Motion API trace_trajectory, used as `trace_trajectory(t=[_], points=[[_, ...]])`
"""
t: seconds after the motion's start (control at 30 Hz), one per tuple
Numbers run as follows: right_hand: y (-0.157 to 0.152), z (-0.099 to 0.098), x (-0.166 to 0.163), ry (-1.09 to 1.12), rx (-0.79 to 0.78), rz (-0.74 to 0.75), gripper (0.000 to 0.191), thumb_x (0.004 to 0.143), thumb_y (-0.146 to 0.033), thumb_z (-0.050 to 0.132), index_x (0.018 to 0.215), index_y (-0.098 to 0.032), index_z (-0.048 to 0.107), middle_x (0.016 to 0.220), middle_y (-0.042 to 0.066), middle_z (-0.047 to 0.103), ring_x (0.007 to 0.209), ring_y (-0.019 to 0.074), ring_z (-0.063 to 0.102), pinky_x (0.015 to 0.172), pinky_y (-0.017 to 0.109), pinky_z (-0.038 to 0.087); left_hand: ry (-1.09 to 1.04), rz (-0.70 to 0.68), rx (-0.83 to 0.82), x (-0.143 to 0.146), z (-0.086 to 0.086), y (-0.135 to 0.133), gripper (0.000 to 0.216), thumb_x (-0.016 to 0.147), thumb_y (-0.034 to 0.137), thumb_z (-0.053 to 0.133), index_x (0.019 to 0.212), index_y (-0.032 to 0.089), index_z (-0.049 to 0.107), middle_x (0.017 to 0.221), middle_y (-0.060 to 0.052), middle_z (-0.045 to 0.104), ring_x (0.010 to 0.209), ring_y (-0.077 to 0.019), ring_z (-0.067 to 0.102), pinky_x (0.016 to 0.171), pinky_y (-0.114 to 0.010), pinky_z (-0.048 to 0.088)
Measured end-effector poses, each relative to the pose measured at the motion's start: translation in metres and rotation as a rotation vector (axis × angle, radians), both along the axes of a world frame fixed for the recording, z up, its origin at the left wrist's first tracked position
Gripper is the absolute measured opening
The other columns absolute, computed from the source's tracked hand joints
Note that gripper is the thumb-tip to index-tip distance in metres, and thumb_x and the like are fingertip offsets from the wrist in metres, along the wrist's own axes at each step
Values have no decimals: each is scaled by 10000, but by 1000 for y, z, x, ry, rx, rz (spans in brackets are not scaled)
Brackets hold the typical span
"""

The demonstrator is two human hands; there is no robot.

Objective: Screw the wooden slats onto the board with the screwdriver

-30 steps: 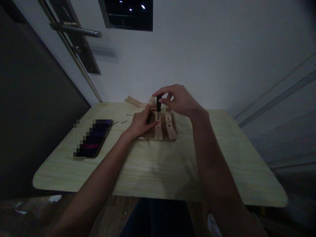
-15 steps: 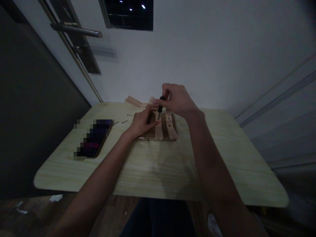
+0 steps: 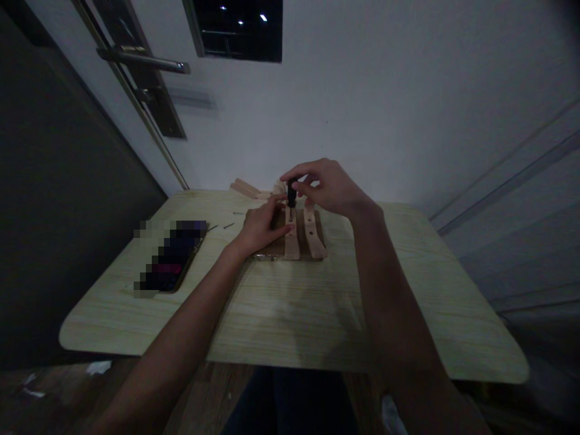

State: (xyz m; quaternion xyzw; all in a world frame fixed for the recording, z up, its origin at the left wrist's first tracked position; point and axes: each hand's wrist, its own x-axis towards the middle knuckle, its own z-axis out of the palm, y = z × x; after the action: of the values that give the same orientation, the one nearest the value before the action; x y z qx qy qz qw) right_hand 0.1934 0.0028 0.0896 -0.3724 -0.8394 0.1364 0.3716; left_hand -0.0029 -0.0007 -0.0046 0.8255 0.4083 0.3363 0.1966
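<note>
Background: white door (image 3: 399, 109) just behind the table, dark window (image 3: 242, 33) above the hands, door handle (image 3: 145, 61) up to their left.
Right hand: raised over the work, wrist bent, thumb and fingertips closed lightly round the black screwdriver (image 3: 292, 191).
Right hand point: (image 3: 328, 184) marks it.
Left hand (image 3: 261, 227): palm down, part-open, thumb on the nearer wooden strip (image 3: 292, 246), fingers by its far end; not wrapped round anything.
Screwdriver: near upright, between both hands, shaft down at the strip's far hole; screw there too small to tell.
Brown board (image 3: 301, 238): flat under left hand, bears both strips.
Second strip (image 3: 310, 229): right of left thumb, below right hand, holes showing.
Table (image 3: 408, 290): wood grain runs between the forearms to the near edge, and right of the right forearm to a rounded corner.
Far side: loose wood pieces (image 3: 244, 188) beyond left fingers, close to the door.
Left side: screws (image 3: 228, 226) just beside left hand, phone (image 3: 170, 267) farther left, partly pixelated.
</note>
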Motion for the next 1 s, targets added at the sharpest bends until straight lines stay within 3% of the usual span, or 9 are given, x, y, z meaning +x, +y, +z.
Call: trace_trajectory(t=[0.27, 0.53, 0.87, 1.0], points=[[-1, 1, -4, 14, 15, -79, 149, 825, -228, 660, 936, -185, 748, 885, 52, 730, 757, 157, 649, 710, 301, 525, 5, 4, -2, 2, 1, 0, 643, 818, 435, 699, 1356, 253, 397, 1276, -128, 686, 1157, -305, 680, 963, -475, 536], [-1, 2, -4, -23, -30, -16, 175, 835, -264, 659, 959, -193, 760, 933, 56, 743, 745, 154, 639, 718, 309, 520, 12, 15, 19, 2, -1, 1, 649, 827, 435, 699, 1367, 254, 388, 1255, -130, 695, 1115, -301, 695, 916, -459, 550], [-2, 3, -4, -58, -16, -41, 193, 816, -212, 649, 983, -191, 743, 971, 46, 738, 721, 139, 626, 731, 302, 502, 18, 1, -2, 1, 0, 0, 647, 842, 440, 672, 1385, 250, 376, 1286, -127, 681, 1128, -300, 688, 928, -453, 544], [-3, 2, -5, -76, -8, -87, 121, 801, -266, 717, 880, -175, 709, 835, 33, 706, 724, 154, 615, 722, 301, 472, 43, 28, 15, 2, -1, 1, 669, 831, 469, 680, 1388, 246, 384, 1248, -118, 696, 1096, -313, 697, 887, -444, 553]])
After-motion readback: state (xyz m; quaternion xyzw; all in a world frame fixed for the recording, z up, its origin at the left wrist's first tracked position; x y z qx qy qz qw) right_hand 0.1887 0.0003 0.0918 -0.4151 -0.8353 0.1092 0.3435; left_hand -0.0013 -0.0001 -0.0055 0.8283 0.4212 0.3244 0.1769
